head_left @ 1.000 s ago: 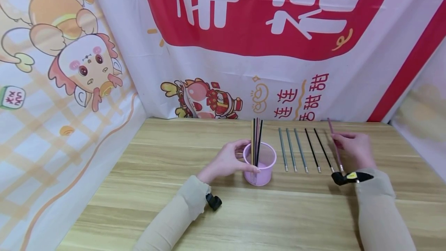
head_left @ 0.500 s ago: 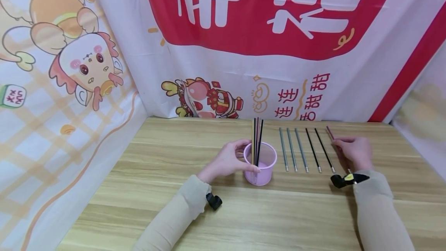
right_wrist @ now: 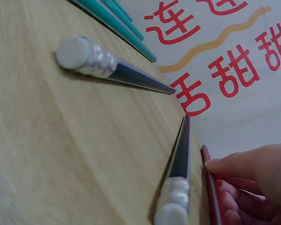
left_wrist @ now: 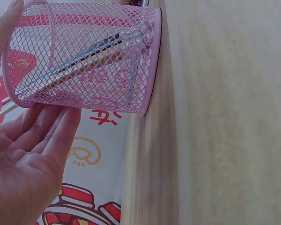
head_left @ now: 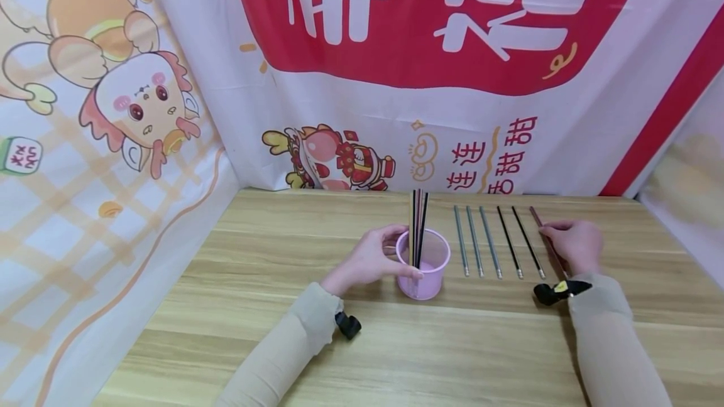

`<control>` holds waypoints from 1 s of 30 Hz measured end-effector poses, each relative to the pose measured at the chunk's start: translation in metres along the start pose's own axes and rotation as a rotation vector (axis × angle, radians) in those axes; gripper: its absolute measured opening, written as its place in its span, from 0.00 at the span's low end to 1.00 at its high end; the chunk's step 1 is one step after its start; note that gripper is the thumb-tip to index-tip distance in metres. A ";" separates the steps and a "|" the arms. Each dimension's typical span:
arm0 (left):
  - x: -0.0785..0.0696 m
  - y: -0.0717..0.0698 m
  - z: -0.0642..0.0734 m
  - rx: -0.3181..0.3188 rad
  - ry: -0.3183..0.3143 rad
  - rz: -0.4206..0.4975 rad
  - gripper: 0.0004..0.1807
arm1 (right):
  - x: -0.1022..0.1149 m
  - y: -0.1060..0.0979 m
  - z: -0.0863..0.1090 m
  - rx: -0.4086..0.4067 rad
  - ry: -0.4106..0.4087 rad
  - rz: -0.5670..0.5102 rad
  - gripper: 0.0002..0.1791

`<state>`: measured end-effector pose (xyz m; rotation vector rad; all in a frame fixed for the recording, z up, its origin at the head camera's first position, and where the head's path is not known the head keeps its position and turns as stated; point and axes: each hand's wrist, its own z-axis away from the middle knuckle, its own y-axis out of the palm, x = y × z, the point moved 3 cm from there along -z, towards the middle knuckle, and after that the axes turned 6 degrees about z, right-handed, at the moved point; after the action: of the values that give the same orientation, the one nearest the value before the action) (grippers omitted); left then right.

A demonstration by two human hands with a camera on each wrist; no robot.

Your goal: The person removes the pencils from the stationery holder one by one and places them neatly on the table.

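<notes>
A pink mesh pencil cup [head_left: 432, 284] stands upright on the wooden table. My left hand [head_left: 367, 259] holds it by the left side, thumb at the front and fingers behind; in the left wrist view the fingers [left_wrist: 61, 136] touch the mesh. Several pencils [head_left: 419, 218] lean inside the cup. At the right, my right hand [head_left: 577, 245] pinches a dark red pencil [head_left: 534, 214] that lies at the end of a row. The right wrist view shows thumb and fingertips on this red pencil [right_wrist: 210, 187]; its near end is hidden.
Left of the red pencil lie two black pencils [head_left: 509, 240] with white erasers toward me. Between these and the cup are three blue-green pencils [head_left: 474, 240]. A printed cloth [head_left: 351, 99] hangs along the table's back edge, with another at the left.
My right hand has drawn the red pencil slightly toward me and laid it level with the row's far ends. The left hand and cup have stayed put.
</notes>
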<state>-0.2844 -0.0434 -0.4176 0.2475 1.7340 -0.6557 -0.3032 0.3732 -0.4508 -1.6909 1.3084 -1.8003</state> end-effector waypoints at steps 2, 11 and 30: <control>0.000 0.000 0.000 -0.001 -0.005 -0.003 0.50 | 0.000 0.000 0.000 0.006 0.005 -0.004 0.21; 0.001 0.000 0.001 -0.004 -0.013 -0.012 0.51 | 0.010 -0.006 0.002 0.047 0.058 -0.107 0.27; -0.001 -0.001 0.000 -0.003 -0.028 -0.040 0.51 | 0.168 -0.051 0.078 0.123 -0.215 -0.357 0.36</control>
<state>-0.2843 -0.0443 -0.4159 0.2012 1.7172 -0.6824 -0.2535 0.2405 -0.3207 -2.0807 0.8301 -1.7741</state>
